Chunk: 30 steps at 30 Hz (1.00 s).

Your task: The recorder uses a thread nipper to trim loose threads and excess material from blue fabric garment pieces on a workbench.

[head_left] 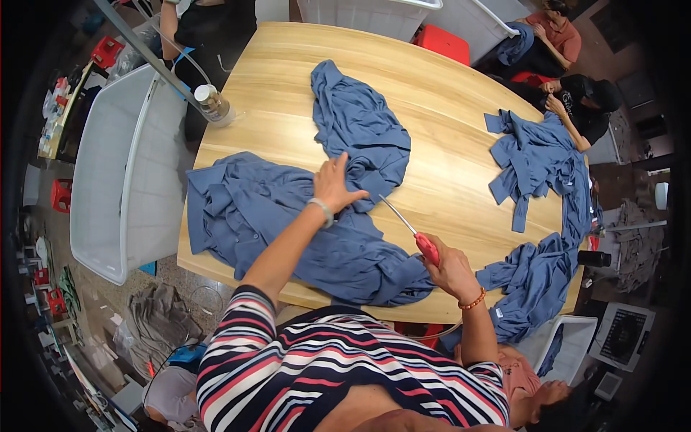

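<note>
Several blue-grey button shirts lie crumpled on the wooden table. My left hand point(334, 189) rests on the lower end of a shirt point(360, 122) in the middle, its thumb and fingers spread apart. In my right hand point(453, 271) is a screwdriver-like tool point(426, 248) with a red handle and a long thin metal shaft. The shaft points up and left, its tip close to the same shirt's edge; I cannot tell whether it touches. Nearer to me, a second heap of shirts point(281, 223) spreads along the table's front, partly under my left forearm.
A jar with a white lid point(209, 99) stands at the table's left edge, beside a large white bin point(119, 173). At the right, a person in black handles another shirt point(536, 162). More shirts point(533, 281) hang over the right edge. A red stool point(443, 45) stands beyond the table.
</note>
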### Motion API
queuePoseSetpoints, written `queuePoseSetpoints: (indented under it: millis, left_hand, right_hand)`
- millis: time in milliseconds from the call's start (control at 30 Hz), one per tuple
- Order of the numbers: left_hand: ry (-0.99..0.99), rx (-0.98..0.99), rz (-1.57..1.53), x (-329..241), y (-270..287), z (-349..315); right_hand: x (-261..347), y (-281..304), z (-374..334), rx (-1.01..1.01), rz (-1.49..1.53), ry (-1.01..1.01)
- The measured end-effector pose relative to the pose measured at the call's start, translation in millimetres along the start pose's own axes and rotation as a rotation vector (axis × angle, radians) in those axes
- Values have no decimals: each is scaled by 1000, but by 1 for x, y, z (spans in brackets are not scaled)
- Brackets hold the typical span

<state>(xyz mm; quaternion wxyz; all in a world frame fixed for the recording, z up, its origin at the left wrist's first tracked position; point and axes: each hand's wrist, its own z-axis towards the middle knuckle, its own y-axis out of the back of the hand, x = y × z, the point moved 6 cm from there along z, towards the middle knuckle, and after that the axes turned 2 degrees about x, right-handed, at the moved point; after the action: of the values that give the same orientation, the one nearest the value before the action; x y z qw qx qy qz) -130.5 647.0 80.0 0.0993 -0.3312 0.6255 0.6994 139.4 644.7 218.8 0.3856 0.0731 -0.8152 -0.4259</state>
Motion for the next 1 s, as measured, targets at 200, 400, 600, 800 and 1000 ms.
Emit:
queuePoseSetpoints:
  millis: [200, 400, 600, 800, 1000]
  left_hand:
    - [35, 191, -120, -23, -117, 33]
    - [-319, 822, -811, -160, -147, -35]
    - [29, -260, -227, -59, -60, 38]
    - [441, -203, -238, 56, -82, 68]
    - [680, -190, -1315, 82, -92, 42]
  right_hand:
    - [-66, 8, -12, -196, 81, -188]
    - [-151, 23, -11, -310, 155, -366]
    - [-172, 16, 11, -330, 195, -279]
    - [-161, -19, 59, -114, 182, -210]
    - [-154, -15, 57, -18, 202, -232]
